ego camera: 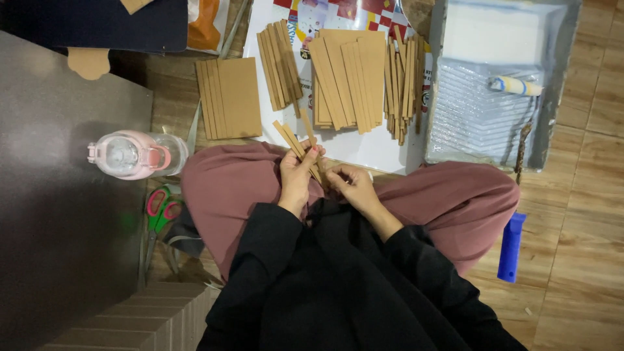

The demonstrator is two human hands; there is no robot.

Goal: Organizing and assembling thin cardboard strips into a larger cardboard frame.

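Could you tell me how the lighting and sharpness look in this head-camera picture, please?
In the head view, light is uneven: the white paint tray top right is bright and washed out, the grey surface on the left lies dim. The left hand, right hand and cardboard strips look slightly soft.

An orange-and-white plastic package (207,23) lies at the top, beside a white, colour-printed poster sheet (364,146).

thin brown cardboard strips (300,146), small bundle, slanted, upper ends fanned apart toward top-left, lower ends pinched between left hand (296,175) and right hand (354,187), above lap
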